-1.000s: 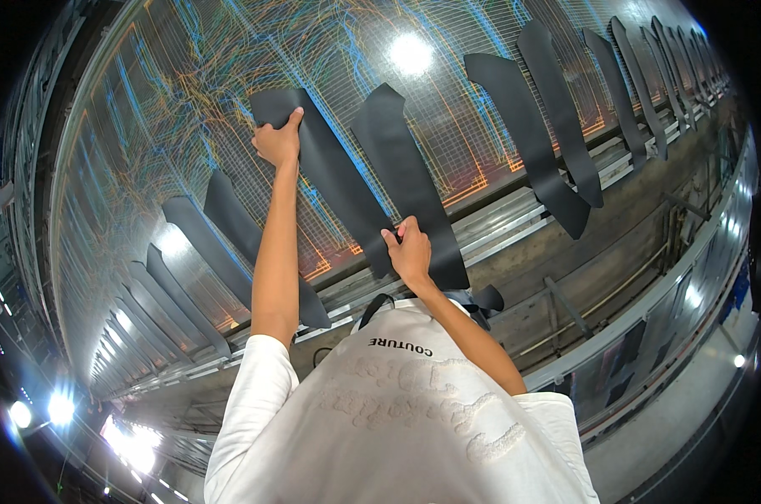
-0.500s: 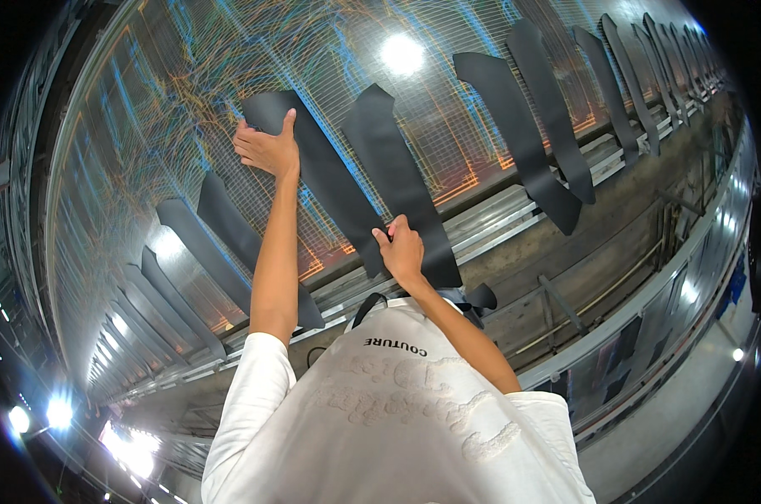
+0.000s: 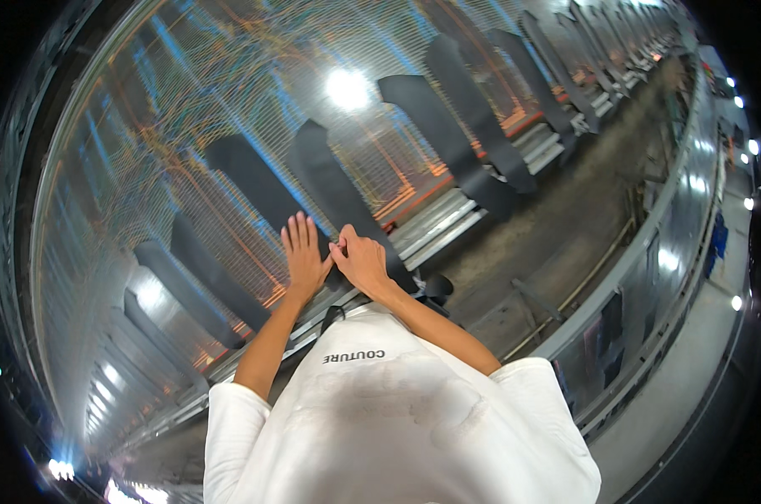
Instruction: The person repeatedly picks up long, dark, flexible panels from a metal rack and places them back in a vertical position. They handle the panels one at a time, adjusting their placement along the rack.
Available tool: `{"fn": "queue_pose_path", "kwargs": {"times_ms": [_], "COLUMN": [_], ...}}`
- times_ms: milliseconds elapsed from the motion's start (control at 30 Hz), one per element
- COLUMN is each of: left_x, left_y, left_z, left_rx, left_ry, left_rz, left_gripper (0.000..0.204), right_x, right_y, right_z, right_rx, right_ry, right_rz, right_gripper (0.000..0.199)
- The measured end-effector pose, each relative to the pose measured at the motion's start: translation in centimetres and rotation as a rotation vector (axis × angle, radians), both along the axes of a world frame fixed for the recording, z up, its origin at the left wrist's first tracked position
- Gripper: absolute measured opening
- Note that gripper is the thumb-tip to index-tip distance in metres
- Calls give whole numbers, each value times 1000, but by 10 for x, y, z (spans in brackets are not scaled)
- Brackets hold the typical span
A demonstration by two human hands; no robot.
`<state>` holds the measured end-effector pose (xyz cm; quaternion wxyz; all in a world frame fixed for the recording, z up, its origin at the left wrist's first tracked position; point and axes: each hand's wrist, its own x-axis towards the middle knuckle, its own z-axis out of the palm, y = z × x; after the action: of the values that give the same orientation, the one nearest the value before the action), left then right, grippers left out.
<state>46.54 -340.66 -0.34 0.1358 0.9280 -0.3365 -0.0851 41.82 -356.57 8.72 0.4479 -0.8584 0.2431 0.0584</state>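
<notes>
While both your hands meet low on the dark strip [image 3: 334, 189], your left hand [image 3: 303, 256] lies flat against it, fingers spread and open. Your right hand [image 3: 361, 260] pinches the strip's edge, fingers closed on it. Strip's long axis runs up and left from your hands, across the thread sheet [image 3: 187, 126]; both hands equally near.

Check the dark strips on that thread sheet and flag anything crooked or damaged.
Nothing stands out. The dark strips lie in a regular slanted row across the thread sheet; left hand and right hand rest at one strip's lower end.
</notes>
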Motion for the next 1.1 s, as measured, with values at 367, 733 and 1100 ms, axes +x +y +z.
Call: {"fn": "queue_pose_path", "kwargs": {"times_ms": [367,733,1100], "left_x": [-15,-44,87], "left_y": [-28,-245,-352], "left_z": [43,113,69], "left_rx": [-50,-866,-1684], "left_ry": [131,1255,1725], "left_rz": [98,779,999], "left_gripper": [131,78,22], "right_x": [-71,-111,-123], "right_y": [-275,-311,-365], "right_z": [36,51,179], "right_rx": [-776,429,353], "right_ry": [-106,-167,-197], "right_rz": [-660,-387,37], "right_gripper": [55,23,20]}}
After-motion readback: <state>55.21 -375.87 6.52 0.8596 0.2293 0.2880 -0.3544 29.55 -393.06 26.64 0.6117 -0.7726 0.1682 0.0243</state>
